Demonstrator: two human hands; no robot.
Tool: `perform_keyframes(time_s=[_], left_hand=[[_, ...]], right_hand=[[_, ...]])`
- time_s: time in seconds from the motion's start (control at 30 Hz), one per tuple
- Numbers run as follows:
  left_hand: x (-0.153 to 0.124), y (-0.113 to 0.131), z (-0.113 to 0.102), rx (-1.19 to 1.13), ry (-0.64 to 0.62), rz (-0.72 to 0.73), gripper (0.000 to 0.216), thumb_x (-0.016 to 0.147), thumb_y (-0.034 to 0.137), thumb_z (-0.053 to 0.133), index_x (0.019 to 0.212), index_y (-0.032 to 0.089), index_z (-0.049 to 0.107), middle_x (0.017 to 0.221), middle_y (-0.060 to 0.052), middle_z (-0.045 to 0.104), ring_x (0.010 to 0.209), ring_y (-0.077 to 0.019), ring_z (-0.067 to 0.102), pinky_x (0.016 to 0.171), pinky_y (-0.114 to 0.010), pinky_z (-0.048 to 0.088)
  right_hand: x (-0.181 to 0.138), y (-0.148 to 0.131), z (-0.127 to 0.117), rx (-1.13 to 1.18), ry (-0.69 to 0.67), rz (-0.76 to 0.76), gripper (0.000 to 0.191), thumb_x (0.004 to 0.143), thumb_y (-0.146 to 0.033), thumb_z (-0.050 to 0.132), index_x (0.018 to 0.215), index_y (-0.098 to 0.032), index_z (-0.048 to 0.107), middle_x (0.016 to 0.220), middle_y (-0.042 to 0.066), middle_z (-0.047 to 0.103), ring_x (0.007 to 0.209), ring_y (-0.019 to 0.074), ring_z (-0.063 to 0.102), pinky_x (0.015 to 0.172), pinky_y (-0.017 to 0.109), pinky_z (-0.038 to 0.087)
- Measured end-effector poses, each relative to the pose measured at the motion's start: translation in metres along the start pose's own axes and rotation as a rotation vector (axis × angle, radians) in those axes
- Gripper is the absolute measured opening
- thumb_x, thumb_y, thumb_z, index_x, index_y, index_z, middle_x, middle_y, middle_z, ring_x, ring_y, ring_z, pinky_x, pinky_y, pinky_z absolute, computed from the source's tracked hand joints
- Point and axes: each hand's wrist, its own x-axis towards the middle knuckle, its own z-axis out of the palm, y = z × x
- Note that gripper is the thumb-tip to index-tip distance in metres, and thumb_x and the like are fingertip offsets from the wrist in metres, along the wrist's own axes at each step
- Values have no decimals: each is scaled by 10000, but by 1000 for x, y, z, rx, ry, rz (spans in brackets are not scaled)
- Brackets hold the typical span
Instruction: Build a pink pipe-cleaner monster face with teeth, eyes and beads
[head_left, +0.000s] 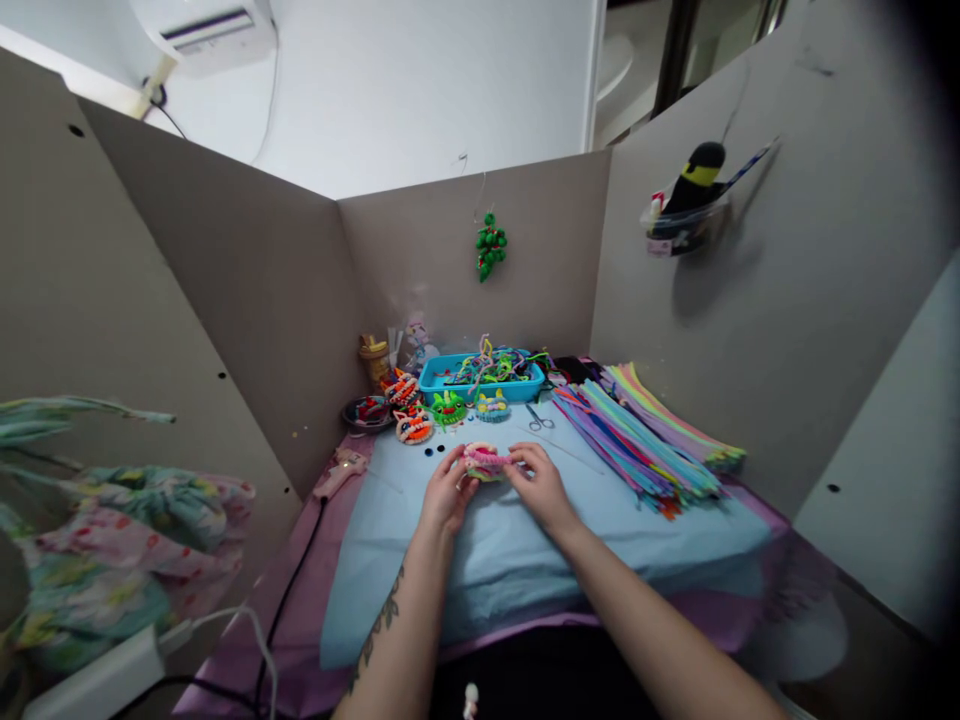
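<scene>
Between my two hands is a small pink and pale green pipe-cleaner craft piece (486, 461), held just above the blue cloth (517, 560). My left hand (448, 488) grips its left end with thumb and fingers. At the right end, the fingers of my right hand (538, 482) pinch its pink edge. Beyond my hands sit finished-looking fuzzy pieces: an orange one (415, 428), a green one (448, 408) and a light blue and yellow one (492, 405). Small black discs (429, 452) lie left of my left hand. Scissors (540, 418) rest beyond my right hand.
A blue tray (431, 385) full of tangled pipe cleaners stands at the back. Bundles of straight pipe cleaners (637, 430) lie on the right. A pink glue gun (343, 470) with a black cord is at the left edge. Grey panels (480, 290) surround the table.
</scene>
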Motion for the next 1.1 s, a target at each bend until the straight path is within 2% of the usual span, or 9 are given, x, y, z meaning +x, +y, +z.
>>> perform_keyframes(time_s=[0.07, 0.17, 0.37, 0.5, 0.67, 0.8, 1.1], left_hand=[[-2, -3, 2, -32, -31, 11, 247, 751, 102, 644, 992, 157, 642, 851, -53, 693, 630, -85, 631, 592, -182, 507], [-6, -9, 3, -70, -66, 35, 195, 764, 100, 621, 949, 133, 671, 864, -74, 705, 676, -98, 646, 632, -187, 518], [-13, -21, 7, -112, -116, 171, 233, 720, 236, 697, 920, 117, 693, 1019, -131, 697, 908, -205, 667, 798, -288, 521], [-17, -23, 7, -123, -100, 281, 281, 677, 282, 737, 905, 123, 694, 1123, -139, 665, 1026, -240, 633, 890, -318, 485], [-19, -25, 7, -101, -74, 333, 330, 660, 290, 750, 939, 127, 685, 1168, -143, 646, 1037, -256, 627, 890, -339, 483], [-19, -27, 9, -81, -34, 362, 337, 621, 260, 779, 915, 130, 678, 1115, -134, 675, 1012, -248, 639, 894, -341, 477], [-16, -32, 5, -77, -33, 384, 325, 680, 352, 729, 903, 121, 676, 1039, -139, 701, 920, -241, 674, 850, -350, 499]], right_hand=[[-2, -7, -7, -65, -3, -85, 73, 796, -231, 567, 769, -196, 625, 887, 60, 573, 851, 190, 565, 749, 301, 463], [-7, -14, -13, -157, -23, -156, 74, 804, -181, 544, 774, -196, 609, 849, 50, 564, 815, 182, 557, 743, 296, 453], [-15, -15, -15, -303, -2, -194, 99, 805, -146, 514, 771, -198, 590, 864, 67, 561, 847, 202, 537, 788, 328, 438], [-18, -15, -13, -327, -12, -226, 103, 798, -131, 515, 767, -197, 587, 866, 71, 557, 853, 209, 526, 789, 335, 435], [-23, -17, -9, -354, -60, -225, 113, 801, -110, 509, 779, -191, 585, 863, 72, 558, 863, 213, 517, 797, 339, 434], [-25, -18, -7, -358, -88, -235, 128, 806, -99, 498, 795, -191, 587, 880, 74, 559, 874, 212, 514, 806, 338, 428], [-24, -20, 0, -199, 8, -94, 102, 783, -147, 512, 699, -205, 508, 755, 24, 519, 736, 170, 507, 683, 280, 409]])
